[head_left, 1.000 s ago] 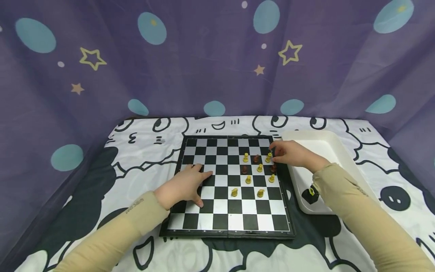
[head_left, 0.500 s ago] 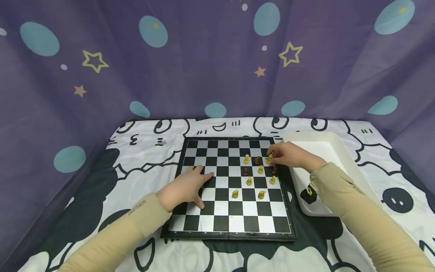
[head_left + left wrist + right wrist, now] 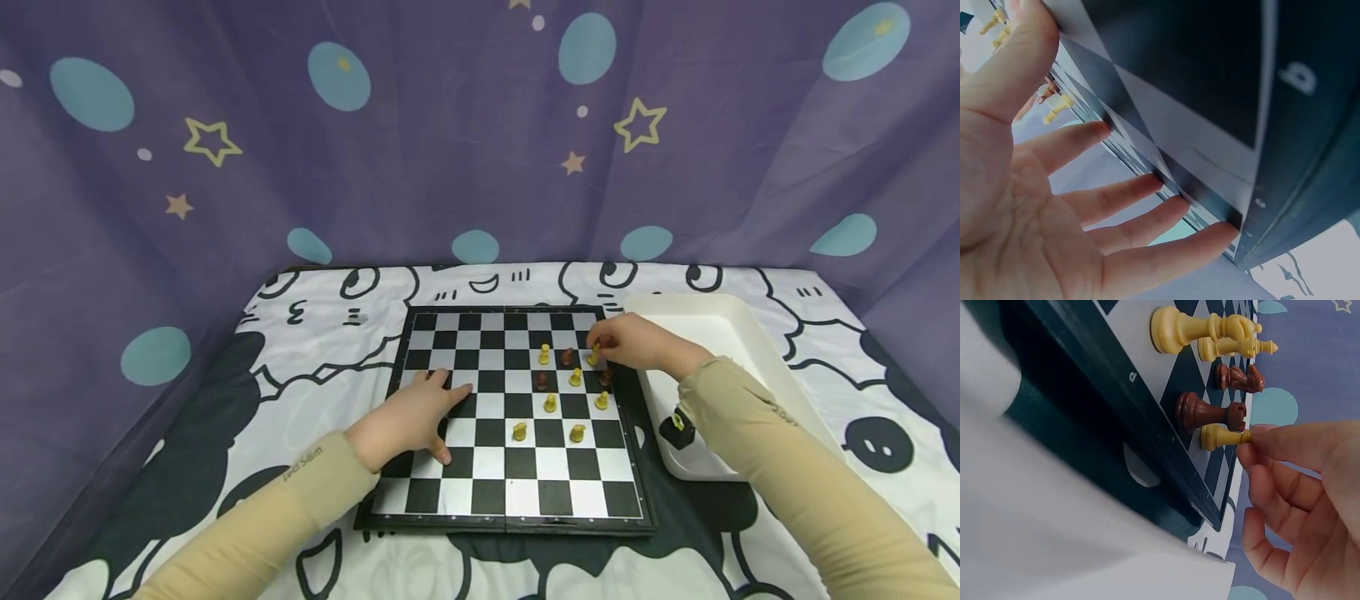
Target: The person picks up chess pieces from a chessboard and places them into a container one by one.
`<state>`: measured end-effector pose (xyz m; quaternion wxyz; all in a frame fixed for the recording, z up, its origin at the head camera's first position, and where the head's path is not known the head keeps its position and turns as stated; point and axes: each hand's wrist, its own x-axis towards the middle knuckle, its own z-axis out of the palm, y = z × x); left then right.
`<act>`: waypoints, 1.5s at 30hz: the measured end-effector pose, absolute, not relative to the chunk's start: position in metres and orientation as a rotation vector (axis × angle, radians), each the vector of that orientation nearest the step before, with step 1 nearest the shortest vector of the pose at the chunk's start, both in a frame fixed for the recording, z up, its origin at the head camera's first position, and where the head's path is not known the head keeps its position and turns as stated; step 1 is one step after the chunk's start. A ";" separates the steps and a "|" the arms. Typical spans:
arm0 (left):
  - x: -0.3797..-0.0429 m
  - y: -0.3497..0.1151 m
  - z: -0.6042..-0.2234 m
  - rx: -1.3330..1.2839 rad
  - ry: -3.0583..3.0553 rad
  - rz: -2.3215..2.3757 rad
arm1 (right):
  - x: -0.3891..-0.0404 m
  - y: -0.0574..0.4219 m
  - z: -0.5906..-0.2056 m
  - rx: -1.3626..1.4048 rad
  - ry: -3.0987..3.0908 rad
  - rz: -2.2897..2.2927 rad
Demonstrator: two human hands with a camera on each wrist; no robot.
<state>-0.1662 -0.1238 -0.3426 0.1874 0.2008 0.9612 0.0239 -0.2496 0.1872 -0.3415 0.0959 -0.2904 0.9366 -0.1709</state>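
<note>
Purple curtain (image 3: 450,150) along top; chessboard (image 3: 489,460), centre, under splayed left hand (image 3: 411,421), likely for steadiness; yellow piece (image 3: 1225,437), centre-right, pinched by right hand (image 3: 641,340).

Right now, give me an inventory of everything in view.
Chessboard: one, black and white, centre.
Bishop: one, yellow, board's right half.
Pinched chess piece: one, yellow, in right hand.
Other chess pieces: five, yellow, board's right half.
Rook: one, brown, board's right column.
Knight: one, brown, board's right half.
Unclear piece: one, brown, board's right half.
Tray: one, white, right of board.
Unidentified item: one, black and yellow, by right sleeve.
Printed cloth: one, white and black, under board.
Curtain: one, purple and teal, behind.
Sleeves: two, tan, on both arms.
Left hand: one, board's left side.
Right hand: one, board's right edge.
</note>
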 end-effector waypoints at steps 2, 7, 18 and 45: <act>-0.166 -0.124 -0.343 0.561 2.703 0.064 | -0.250 0.187 -0.342 -0.861 2.776 -0.503; -0.165 -0.124 -0.343 0.578 2.702 0.050 | -0.250 0.188 -0.341 -0.865 2.772 -0.512; -0.166 -0.127 -0.345 0.616 2.693 0.009 | -0.250 0.187 -0.336 -0.874 2.779 -0.528; -0.168 -0.127 -0.342 0.643 2.676 0.003 | -0.229 0.191 -0.315 -0.911 2.799 -0.688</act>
